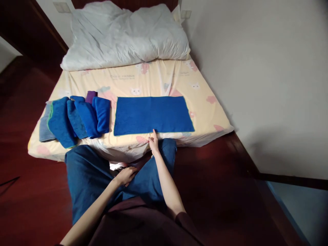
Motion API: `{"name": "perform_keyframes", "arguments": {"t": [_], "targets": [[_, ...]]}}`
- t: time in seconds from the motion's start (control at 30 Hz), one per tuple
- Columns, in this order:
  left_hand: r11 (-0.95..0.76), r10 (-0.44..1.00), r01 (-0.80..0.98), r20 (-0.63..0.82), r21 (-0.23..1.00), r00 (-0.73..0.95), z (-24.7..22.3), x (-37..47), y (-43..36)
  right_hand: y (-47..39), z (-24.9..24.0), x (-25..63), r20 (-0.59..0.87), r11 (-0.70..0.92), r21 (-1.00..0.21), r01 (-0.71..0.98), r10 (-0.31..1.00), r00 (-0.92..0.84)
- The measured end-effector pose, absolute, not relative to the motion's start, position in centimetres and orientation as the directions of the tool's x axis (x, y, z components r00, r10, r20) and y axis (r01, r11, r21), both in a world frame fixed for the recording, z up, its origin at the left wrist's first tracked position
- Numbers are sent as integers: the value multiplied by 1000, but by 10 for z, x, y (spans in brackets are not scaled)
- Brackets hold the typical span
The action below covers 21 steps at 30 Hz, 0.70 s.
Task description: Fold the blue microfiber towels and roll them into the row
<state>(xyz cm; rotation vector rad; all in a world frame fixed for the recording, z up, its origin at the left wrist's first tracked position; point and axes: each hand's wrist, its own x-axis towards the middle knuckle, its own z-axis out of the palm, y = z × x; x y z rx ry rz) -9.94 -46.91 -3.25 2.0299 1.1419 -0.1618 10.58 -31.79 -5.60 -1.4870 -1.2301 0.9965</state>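
A blue cloth [153, 114] with a thin green edge lies spread flat on the bed, a faint crease down its middle. My right hand [154, 142] is at the cloth's near edge, its index fingertip touching there and the other fingers loosely bent. Nothing is held in it. Between my thighs, my left hand [126, 175] rests against the trousers [87, 174] with loosely extended fingers and nothing visible in it. Left of the flat cloth sit several folded cloths: a green-edged blue one [61, 119], a bright blue one [103, 114], a purple one [91, 96] and a grey-blue one [45, 126].
The bed [205, 102] has a pale yellow patterned sheet, and its near edge runs just beyond my knees. A large white bundled quilt [128, 37] covers the far end. A white wall [269, 75] stands on the right. Dark red flooring [210, 177] surrounds the bed.
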Motion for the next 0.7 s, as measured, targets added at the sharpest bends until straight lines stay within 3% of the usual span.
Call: {"name": "perform_keyframes", "arguments": {"t": [0.1,0.27,0.37,0.53,0.7], "targets": [[-367,686,713,-344,597,641,-5,-88,-412,-314,-61,104,-186,-203,-976,75,965,184],[-466,763,652,-101,598,639,54,-65,-274,-321,-53,108,-89,-127,-985,117,954,288],[-508,795,689,-25,516,606,80,-46,-185,-324,-49,107,-172,-180,-984,8,951,259],[-403,890,852,-72,335,449,87,-12,-63,-316,-48,100,-338,-261,-921,-290,904,261],[-332,916,912,-149,242,373,60,17,22,-311,-44,99,-466,-302,-842,-447,824,321]]}}
